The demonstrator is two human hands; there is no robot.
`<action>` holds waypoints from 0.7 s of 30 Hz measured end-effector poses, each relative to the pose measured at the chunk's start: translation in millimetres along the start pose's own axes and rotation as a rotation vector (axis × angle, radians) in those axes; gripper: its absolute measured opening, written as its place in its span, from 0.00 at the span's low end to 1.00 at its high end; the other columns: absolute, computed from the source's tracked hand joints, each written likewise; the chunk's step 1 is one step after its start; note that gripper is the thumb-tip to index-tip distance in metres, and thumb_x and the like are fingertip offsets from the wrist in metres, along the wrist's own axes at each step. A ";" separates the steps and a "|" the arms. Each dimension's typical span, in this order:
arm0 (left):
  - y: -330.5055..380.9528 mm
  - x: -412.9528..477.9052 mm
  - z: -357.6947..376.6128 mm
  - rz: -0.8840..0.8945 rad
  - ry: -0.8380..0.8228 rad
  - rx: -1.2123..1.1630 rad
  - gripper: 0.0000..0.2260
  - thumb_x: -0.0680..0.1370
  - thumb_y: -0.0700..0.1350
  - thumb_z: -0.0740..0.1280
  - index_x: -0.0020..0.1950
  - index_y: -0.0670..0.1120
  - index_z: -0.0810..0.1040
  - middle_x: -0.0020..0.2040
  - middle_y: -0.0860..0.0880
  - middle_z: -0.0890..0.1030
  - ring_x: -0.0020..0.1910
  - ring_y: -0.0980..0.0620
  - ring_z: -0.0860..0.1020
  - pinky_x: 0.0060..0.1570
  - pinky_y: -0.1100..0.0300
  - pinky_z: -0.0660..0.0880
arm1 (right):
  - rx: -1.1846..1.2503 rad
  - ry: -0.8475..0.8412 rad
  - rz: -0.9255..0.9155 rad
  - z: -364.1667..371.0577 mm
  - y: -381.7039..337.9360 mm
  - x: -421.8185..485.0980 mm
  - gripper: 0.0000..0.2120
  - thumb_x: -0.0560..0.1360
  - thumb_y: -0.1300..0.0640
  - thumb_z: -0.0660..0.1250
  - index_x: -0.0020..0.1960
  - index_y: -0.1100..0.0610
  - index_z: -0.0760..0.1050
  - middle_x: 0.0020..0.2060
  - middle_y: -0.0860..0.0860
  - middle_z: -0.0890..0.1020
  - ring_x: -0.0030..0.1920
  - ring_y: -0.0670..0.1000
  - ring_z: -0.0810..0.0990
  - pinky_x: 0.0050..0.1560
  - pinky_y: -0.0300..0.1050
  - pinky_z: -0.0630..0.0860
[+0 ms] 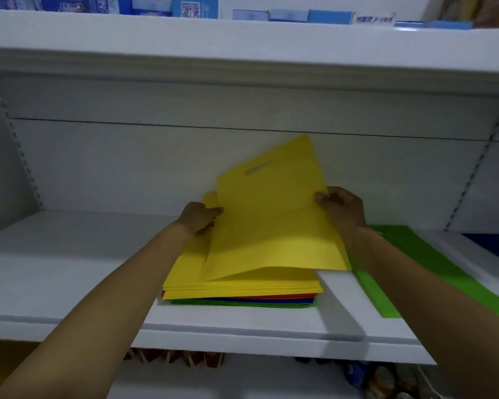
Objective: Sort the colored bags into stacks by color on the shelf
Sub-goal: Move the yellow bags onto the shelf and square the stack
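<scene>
The top yellow bag (271, 214) is tilted up off the pile (242, 289). Its handle-slot end is raised toward the back of the shelf (69, 269), and its near edge lies just above the yellow bags beneath. The left hand (199, 218) pinches the bag's left edge, thumb on top and fingers tucked under. The right hand (340, 208) has its fingers curled round the right edge. Both hands grip this one bag and nothing else.

The pile sits mid-shelf near the front lip. It has several yellow bags on top, then thin red, blue and green layers showing at the near edge. To the right a green bag (415, 266) lies flat on the shelf, and a blue bag (496, 246) lies beyond it at the frame edge. These look like stacks already started.

The step in hand seems to be peeling off one yellow bag to start or feed a yellow stack. To do it well:
- Check that only a single sheet is pinched, since the thin material may cling to the one below.
- Keep both edges taut so the bag does not fold.
- Lift the near edge clear before carrying it sideways, so the pile is not dragged askew.
- The open stretch of shelf on the left looks a suitable spot.
</scene>
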State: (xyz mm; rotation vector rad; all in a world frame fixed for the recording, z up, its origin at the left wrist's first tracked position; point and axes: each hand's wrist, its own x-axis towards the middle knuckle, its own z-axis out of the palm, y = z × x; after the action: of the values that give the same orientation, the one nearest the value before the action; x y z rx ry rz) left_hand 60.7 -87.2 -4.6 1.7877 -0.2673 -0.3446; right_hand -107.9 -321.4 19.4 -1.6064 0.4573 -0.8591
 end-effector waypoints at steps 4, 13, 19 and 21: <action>11.9 1.0 17.1 -0.012 -0.200 -0.036 0.08 0.76 0.47 0.70 0.42 0.44 0.76 0.37 0.43 0.76 0.33 0.48 0.74 0.39 0.58 0.72 | -0.031 0.118 0.020 -27.7 -3.0 -1.1 0.02 0.75 0.62 0.69 0.48 0.59 0.78 0.38 0.50 0.80 0.38 0.50 0.78 0.34 0.35 0.78; 43.1 -13.3 129.7 0.653 -0.069 0.705 0.15 0.81 0.50 0.61 0.55 0.40 0.77 0.55 0.39 0.79 0.55 0.40 0.77 0.47 0.53 0.71 | -0.832 0.292 0.072 -136.2 17.2 -22.0 0.15 0.77 0.53 0.65 0.34 0.59 0.73 0.28 0.54 0.73 0.29 0.54 0.70 0.33 0.42 0.64; 66.9 -57.3 230.7 0.783 -0.150 0.695 0.13 0.82 0.52 0.59 0.41 0.47 0.67 0.40 0.45 0.74 0.42 0.41 0.75 0.36 0.55 0.65 | -0.940 0.506 0.237 -237.1 7.7 -57.7 0.11 0.75 0.55 0.65 0.41 0.62 0.78 0.33 0.55 0.77 0.34 0.56 0.74 0.34 0.43 0.66; 74.9 -74.0 264.3 0.779 -0.181 0.693 0.13 0.82 0.53 0.59 0.41 0.48 0.68 0.41 0.45 0.75 0.40 0.43 0.73 0.35 0.56 0.65 | -0.949 0.568 0.219 -270.3 2.4 -70.6 0.11 0.76 0.53 0.65 0.46 0.61 0.79 0.38 0.55 0.80 0.39 0.57 0.77 0.37 0.45 0.68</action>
State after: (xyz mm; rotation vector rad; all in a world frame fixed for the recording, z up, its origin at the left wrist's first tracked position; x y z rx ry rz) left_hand -105.8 -317.0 16.2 2.1412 -1.2880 0.1790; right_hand -353.9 -453.1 5.6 -2.0674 1.5953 -0.9864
